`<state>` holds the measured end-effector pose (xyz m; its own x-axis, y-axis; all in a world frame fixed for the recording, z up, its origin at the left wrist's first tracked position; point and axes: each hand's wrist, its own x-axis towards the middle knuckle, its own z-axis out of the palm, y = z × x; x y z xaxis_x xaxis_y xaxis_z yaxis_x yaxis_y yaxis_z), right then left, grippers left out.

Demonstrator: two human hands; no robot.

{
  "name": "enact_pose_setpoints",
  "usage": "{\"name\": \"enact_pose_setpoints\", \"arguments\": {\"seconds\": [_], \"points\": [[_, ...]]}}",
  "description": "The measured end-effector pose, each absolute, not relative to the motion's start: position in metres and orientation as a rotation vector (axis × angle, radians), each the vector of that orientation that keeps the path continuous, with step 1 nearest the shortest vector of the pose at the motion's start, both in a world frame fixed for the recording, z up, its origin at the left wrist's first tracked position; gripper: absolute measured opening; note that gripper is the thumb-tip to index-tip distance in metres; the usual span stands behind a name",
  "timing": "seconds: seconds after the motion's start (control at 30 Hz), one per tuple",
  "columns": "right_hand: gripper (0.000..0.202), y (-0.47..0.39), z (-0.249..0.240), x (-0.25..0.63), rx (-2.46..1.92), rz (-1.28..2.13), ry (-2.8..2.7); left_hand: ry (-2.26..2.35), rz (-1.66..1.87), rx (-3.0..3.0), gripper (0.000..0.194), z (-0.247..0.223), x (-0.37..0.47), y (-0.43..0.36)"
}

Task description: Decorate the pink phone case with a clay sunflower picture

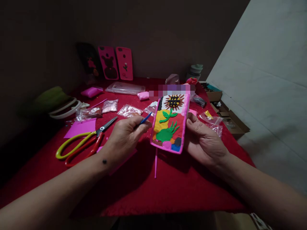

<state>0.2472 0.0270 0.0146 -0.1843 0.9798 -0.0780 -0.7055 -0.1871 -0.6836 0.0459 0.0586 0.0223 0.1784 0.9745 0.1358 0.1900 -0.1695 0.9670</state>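
Note:
My right hand point(203, 140) grips a phone case point(165, 124) by its right edge, holding it up above the red cloth. Coloured clay covers its face: a sunflower, green leaves, patches of yellow, red and white, and a pink rim. A blurred block hides its top edge. In my left hand point(124, 137), thumb and fingers pinch a slim blue tool point(146, 118), its tip pointing up and right, near the case's left edge. Below the case a thin pink stick point(156, 163) lies on or just above the cloth; I cannot tell which.
Scissors point(96, 137) with yellow and red handles lie left of my left hand, partly over a pink sheet point(80, 127). Clear packets point(130, 111) and a clear case point(126, 88) lie behind. Decorated cases point(124, 64) lean on the wall. Cardboard boxes point(236, 123) stand right.

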Motion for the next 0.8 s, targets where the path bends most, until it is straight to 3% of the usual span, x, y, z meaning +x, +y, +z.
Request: {"name": "enact_pose_setpoints", "arguments": {"seconds": [0.37, 0.8], "points": [[0.011, 0.0245, 0.0132, 0.2419, -0.64, 1.72, -0.659, 1.177, 1.066, 1.945, 0.029, 0.0155, 0.0466, 0.0555], [0.014, 0.0301, 0.0052, 0.2474, -0.623, 1.714, -0.629, 1.239, 0.866, 2.138, 0.024, 0.0204, 0.0457, 0.0558]]}}
